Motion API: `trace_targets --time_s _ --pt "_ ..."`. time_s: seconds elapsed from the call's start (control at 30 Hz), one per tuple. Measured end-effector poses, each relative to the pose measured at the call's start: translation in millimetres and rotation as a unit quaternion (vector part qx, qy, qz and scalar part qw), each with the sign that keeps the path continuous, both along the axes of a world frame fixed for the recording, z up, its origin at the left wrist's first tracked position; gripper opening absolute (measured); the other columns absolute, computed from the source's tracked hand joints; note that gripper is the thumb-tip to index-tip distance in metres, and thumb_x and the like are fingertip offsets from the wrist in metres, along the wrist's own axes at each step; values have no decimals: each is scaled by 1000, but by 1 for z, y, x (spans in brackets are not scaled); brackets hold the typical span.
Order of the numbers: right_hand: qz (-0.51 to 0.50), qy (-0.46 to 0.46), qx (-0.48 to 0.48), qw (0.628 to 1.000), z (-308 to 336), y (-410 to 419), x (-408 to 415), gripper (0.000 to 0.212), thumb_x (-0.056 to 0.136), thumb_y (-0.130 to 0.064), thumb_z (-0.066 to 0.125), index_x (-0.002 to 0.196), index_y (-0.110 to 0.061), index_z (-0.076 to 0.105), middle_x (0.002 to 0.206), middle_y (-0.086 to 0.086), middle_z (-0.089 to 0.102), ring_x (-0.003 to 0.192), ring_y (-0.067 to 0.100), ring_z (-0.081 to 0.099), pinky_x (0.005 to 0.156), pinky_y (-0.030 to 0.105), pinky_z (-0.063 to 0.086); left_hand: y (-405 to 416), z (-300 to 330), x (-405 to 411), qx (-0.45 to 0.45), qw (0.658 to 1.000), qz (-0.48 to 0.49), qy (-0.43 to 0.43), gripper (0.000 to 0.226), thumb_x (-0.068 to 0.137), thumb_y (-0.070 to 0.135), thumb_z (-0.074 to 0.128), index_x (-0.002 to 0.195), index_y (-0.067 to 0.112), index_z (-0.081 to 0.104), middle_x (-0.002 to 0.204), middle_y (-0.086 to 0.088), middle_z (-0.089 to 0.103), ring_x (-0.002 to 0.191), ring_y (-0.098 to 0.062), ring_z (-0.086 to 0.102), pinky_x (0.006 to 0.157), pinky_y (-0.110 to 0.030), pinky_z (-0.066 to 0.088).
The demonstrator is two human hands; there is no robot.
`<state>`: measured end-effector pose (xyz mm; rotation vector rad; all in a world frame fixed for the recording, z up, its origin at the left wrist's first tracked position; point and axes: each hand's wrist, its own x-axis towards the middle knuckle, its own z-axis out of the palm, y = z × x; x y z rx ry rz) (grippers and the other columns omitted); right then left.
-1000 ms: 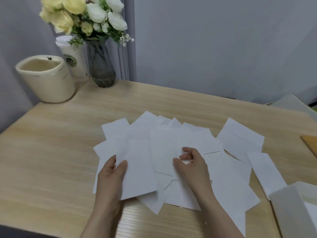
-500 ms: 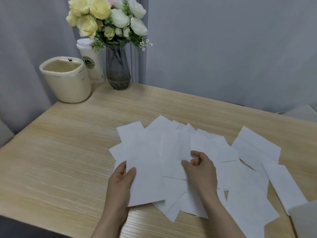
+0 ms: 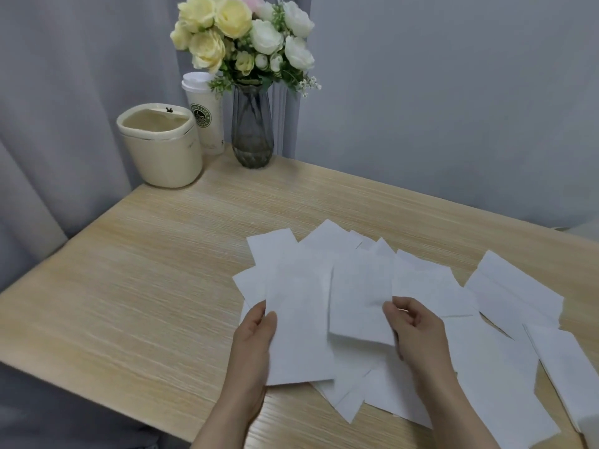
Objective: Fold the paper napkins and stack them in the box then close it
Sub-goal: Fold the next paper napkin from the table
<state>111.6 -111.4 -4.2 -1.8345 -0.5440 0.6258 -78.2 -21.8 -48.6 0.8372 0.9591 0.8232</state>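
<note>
Several white paper napkins (image 3: 505, 377) lie fanned out and overlapping on the wooden table (image 3: 136, 286). My left hand (image 3: 254, 345) holds the left edge of one long napkin (image 3: 298, 325), thumb on top. My right hand (image 3: 413, 328) pinches the right edge of a second napkin (image 3: 356, 303), which is lifted slightly above the pile. Only a white corner of the box (image 3: 591, 431) shows at the bottom right edge.
A dark glass vase of yellow and white flowers (image 3: 252, 131) stands at the table's back left. Beside the vase are a white lidded paper cup (image 3: 205, 115) and a cream round bin (image 3: 160, 145). Grey curtains hang behind.
The view has swung left, so the box has slid almost out of frame. My right hand has lifted a napkin off the pile. My left hand keeps its hold.
</note>
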Motion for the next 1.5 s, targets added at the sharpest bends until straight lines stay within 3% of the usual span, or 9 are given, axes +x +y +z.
trace_targets --time_s 0.2,0.33,0.5,0.73,1.0,1.17,1.3,1.4,1.5 --pt "122 85 30 988 10 4 -35 13 93 -11 58 85 -8 67 45 -12 53 38 -2 44 39 5 30 -1 1 -1 -2 1000 15 -2 28 102 17 46 106 24 73 110 -3 74 103 -23 69 85 -38 50" --pt "150 72 16 986 4 10 -55 10 91 -9 60 84 -4 66 48 -10 54 42 -2 45 42 8 32 -1 7 -1 10 1000 8 -5 25 100 21 50 99 26 75 104 -3 75 94 -18 72 76 -32 52" --pt "152 28 5 988 -1 13 -64 14 91 -11 61 77 -12 66 45 -11 46 49 3 42 50 12 32 -2 12 -2 7 1000 16 -11 26 99 22 52 91 27 76 97 -2 76 81 -12 71 61 -22 52" --pt "149 25 2 989 -2 14 -65 14 91 -13 61 80 -12 68 50 -5 54 53 6 47 51 11 35 -4 11 -2 14 999 38 -9 28 102 27 47 99 27 74 105 -1 74 95 -14 70 78 -31 49" --pt "169 27 9 985 0 17 -71 13 91 -12 60 80 -12 67 50 -8 57 51 2 49 50 9 35 -4 9 -4 -6 998 55 -2 32 103 36 43 99 22 71 96 3 75 86 -9 69 73 -30 47" --pt "178 10 12 984 1 19 -71 12 91 -14 60 82 -12 67 64 19 56 62 14 48 55 20 34 -4 9 -5 -10 998 58 -8 28 104 26 43 107 20 69 103 2 75 93 -13 71 75 -30 51" --pt "182 21 19 983 2 19 -71 11 91 -13 61 82 -12 67 61 11 61 60 11 52 53 14 36 -5 11 -7 -9 998 58 -11 27 103 21 43 112 20 68 106 3 75 95 -13 71 72 -26 51" --pt "189 26 21 981 2 20 -73 14 90 -10 61 78 -13 67 52 -5 59 52 2 51 51 9 36 -4 10 -9 -14 998 59 -16 27 103 22 44 117 21 67 109 3 74 98 -14 70 74 -28 50" --pt "196 26 16 980 0 21 -75 14 90 -10 62 78 -15 69 50 -9 55 50 0 48 51 9 35 -3 8 -15 -16 998 54 -28 25 101 19 47 114 21 68 107 -3 75 94 -19 72 65 -26 55"
